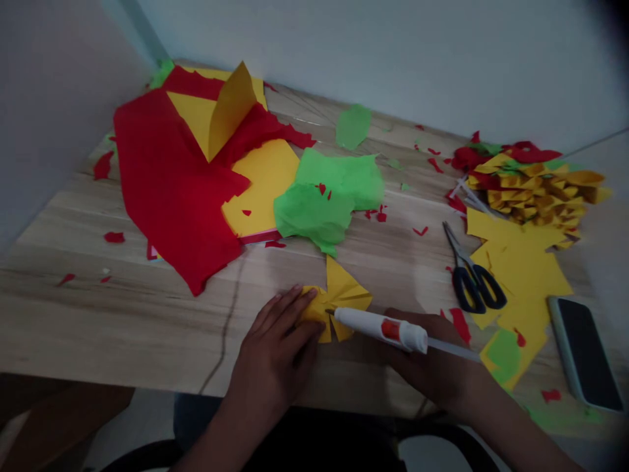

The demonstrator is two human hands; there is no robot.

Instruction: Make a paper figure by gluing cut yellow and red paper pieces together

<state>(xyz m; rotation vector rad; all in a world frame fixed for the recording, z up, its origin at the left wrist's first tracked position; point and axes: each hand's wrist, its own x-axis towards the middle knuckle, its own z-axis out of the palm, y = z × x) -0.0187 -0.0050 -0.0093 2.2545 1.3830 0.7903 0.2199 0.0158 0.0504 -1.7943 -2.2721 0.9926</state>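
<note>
Right hand (435, 354) gripped the glue gun (378, 326), nozzle (331, 312) at the yellow paper (344, 288), which the left hand (275, 347), fingers extended, pressed to the table (162, 328); fingers straying tipward risked burns.

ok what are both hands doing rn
Left hand: open, fingers laid on the yellow paper cutout.
Right hand: closed around the white glue gun, nozzle at the cutout's middle.

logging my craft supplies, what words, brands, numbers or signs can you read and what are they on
No text is readable anywhere.
White glue gun: any print too blurred to read.
Phone: dark screen, nothing legible.
Scissors: no legible marking.
</note>
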